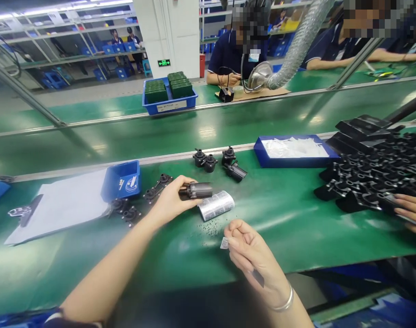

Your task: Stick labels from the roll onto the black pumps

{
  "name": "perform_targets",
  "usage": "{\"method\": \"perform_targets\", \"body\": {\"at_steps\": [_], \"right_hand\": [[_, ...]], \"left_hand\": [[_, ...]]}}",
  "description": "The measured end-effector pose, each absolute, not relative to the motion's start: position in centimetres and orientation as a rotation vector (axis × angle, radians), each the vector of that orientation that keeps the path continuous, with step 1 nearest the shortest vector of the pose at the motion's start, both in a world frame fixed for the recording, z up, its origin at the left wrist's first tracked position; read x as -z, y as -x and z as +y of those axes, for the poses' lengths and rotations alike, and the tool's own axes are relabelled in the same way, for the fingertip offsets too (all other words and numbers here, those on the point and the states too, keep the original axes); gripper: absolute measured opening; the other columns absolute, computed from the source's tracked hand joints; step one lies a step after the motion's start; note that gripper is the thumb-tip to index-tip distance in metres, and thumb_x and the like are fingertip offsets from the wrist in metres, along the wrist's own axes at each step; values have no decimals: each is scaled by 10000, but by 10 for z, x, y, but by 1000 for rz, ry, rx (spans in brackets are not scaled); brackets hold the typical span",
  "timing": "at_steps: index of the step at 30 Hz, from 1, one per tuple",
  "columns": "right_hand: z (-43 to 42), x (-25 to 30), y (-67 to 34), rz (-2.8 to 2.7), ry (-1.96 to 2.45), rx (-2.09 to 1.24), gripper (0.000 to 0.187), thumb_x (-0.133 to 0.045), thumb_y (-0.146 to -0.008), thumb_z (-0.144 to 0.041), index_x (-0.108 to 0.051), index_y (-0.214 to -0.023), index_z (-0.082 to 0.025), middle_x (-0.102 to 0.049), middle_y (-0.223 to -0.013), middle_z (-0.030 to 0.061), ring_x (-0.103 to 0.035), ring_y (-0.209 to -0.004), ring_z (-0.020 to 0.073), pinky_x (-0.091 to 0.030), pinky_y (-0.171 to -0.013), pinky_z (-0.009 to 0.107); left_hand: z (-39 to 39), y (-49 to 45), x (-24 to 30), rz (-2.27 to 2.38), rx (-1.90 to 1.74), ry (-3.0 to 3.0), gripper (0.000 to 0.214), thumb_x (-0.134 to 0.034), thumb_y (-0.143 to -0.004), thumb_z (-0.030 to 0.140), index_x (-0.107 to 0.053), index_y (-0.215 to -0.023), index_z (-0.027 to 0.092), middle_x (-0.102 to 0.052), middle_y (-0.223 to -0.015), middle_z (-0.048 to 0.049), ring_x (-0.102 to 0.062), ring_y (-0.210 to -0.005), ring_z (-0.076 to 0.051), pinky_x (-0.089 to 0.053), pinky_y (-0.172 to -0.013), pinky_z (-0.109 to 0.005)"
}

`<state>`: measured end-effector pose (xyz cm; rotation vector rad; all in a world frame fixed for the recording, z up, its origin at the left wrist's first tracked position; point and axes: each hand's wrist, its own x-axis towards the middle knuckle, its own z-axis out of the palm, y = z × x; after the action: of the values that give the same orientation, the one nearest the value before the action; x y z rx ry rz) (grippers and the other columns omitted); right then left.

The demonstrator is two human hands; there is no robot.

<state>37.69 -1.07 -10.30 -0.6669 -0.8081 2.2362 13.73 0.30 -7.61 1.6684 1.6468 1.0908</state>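
Observation:
My left hand is closed around a black cylindrical pump with a ribbed body, held on its side above the green mat. Between the thumb and fingers of my right hand is a small silver label; a bracelet circles that wrist. A curled sheet of silver labels lies just below and right of the pump. Dark crumbs are scattered on the mat between the sheet and my right hand. Behind my left hand stand several similar black pumps, one lying on its side.
At left are a clipboard with white paper, a blue bin and several black pump parts. A blue tray of white pieces sits back right. Many black parts fill the right, where another person's hand reaches in.

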Motion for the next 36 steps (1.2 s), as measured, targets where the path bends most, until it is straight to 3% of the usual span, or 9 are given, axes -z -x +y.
{"method": "perform_targets", "body": {"at_steps": [6,13,16,22,28,36], "right_hand": [[-9,96,-367,-778,594,-2264,298,-717,-814,-170,-429,-738,-184,-456,-722,-80,-166,-350,-46,-127,-368,179],[-25,92,-350,-755,578,-2362,338,-725,-800,-180,-393,-738,-196,-450,-731,-82,-168,-349,-42,-137,-356,167],[-33,94,-342,-753,564,-2408,337,-735,-795,-193,-401,-749,-198,-457,-720,-85,-174,-347,-41,-137,-351,161],[-39,95,-333,-731,580,-2440,308,-730,-803,-185,-424,-773,-196,-442,-716,-86,-172,-360,-35,-143,-357,156],[-34,92,-333,-752,686,-2400,284,-699,-836,-175,-430,-745,-180,-427,-685,-84,-152,-394,-19,-135,-378,164],[-34,95,-328,-858,792,-2377,353,-716,-825,-191,-383,-708,-196,-371,-574,-103,-165,-394,8,-130,-379,185]], "left_hand": [[-55,-118,68,1276,-917,-1203,498,-833,-639,332,-614,-1063,188,-622,-1017,-44,-583,-868,-191,-449,-735,-273],[-64,-128,91,989,-918,-979,509,-879,-577,246,-634,-1017,171,-617,-964,-50,-568,-901,-180,-438,-829,-280],[-72,-139,99,881,-1023,-855,469,-836,-659,359,-631,-1035,169,-595,-987,-61,-567,-889,-172,-459,-778,-261],[-82,-157,110,811,-1111,-583,392,-533,-900,505,-536,-1193,244,-563,-1014,-59,-586,-797,-151,-518,-693,-305],[-83,-163,112,894,-1179,-606,454,-471,-939,483,-416,-1315,236,-559,-889,-38,-540,-687,-125,-460,-549,-235],[-87,-168,120,924,-1155,-642,474,-390,-950,542,-362,-1324,252,-561,-913,-19,-548,-605,-104,-462,-544,-256]]}}
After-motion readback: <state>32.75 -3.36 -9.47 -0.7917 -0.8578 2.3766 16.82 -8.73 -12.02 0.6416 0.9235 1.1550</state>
